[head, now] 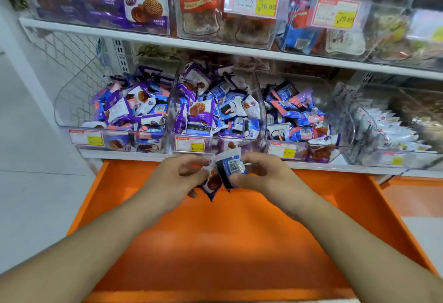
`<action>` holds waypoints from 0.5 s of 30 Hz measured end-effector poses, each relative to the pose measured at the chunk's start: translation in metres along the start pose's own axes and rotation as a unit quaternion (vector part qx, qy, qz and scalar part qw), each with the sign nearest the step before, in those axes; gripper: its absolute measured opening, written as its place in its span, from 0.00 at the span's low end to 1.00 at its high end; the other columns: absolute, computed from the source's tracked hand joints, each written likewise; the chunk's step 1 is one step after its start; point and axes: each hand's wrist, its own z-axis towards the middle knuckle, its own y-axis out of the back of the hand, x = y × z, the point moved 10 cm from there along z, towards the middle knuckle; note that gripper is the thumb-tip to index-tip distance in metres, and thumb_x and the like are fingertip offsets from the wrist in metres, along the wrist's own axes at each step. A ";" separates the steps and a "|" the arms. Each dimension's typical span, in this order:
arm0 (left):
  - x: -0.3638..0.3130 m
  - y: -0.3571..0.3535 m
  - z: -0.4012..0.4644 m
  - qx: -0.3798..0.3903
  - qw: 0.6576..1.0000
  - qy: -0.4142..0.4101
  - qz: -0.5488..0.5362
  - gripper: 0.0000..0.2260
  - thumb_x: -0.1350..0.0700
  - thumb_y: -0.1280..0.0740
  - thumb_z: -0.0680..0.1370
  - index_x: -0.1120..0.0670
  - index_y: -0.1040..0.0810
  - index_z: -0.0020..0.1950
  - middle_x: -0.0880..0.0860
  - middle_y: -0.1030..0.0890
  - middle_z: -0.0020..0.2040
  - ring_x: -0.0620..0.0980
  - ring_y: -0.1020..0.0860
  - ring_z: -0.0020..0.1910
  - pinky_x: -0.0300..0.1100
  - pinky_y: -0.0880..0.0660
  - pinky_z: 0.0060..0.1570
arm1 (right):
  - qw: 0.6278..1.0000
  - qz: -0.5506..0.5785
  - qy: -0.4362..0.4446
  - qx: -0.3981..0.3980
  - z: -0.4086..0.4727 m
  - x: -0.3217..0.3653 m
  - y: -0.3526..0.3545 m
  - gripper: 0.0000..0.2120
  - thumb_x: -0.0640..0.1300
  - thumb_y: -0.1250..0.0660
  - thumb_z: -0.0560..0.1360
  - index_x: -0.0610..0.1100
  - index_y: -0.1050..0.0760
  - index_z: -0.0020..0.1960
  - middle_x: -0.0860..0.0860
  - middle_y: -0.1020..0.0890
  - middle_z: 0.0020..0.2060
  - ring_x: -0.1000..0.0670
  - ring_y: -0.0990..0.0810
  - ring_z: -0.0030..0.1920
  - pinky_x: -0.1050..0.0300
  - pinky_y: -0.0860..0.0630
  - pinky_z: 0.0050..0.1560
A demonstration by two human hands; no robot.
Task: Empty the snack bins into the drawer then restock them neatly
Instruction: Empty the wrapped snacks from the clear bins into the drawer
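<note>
Three clear snack bins stand side by side on the lower shelf: a left bin [62,120], a middle bin [172,134] and a right bin [345,144], all heaped with small purple, blue and pink snack packets. Below them an orange drawer [215,242] is pulled out, its floor bare. Over the drawer's back edge my left hand [178,175] grips a purple packet [212,182]. My right hand [257,173] pinches a blue and white packet [231,164]. The two packets touch between my hands.
A further clear bin [383,158] of white packets sits at the right. The upper shelf [143,38] carries clear bins of bagged snacks with price labels. A wire mesh panel [72,62] closes the shelf's left end. Grey floor lies at the left.
</note>
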 end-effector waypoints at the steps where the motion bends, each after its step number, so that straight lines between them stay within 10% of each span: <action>1: 0.001 -0.004 0.002 0.004 1.000 0.001 -0.016 0.10 0.51 0.29 0.81 0.44 0.18 0.62 0.47 0.12 0.49 0.56 0.15 0.49 0.50 0.16 0.47 | 1.000 -0.009 -0.013 -0.007 0.001 -0.008 -0.002 0.09 0.39 0.25 0.78 0.43 0.16 0.59 0.53 0.13 0.55 0.52 0.15 0.54 0.56 0.19 0.55; 15: -0.021 -0.011 0.011 0.041 0.997 -0.060 -0.012 0.09 0.48 0.26 0.77 0.46 0.18 0.56 0.47 0.14 0.51 0.48 0.16 0.48 0.50 0.19 0.52 | 0.998 -0.048 -0.042 -0.010 0.018 -0.024 -0.008 0.31 0.44 0.17 0.70 0.59 0.26 0.67 0.54 0.22 0.60 0.51 0.17 0.57 0.50 0.18 0.58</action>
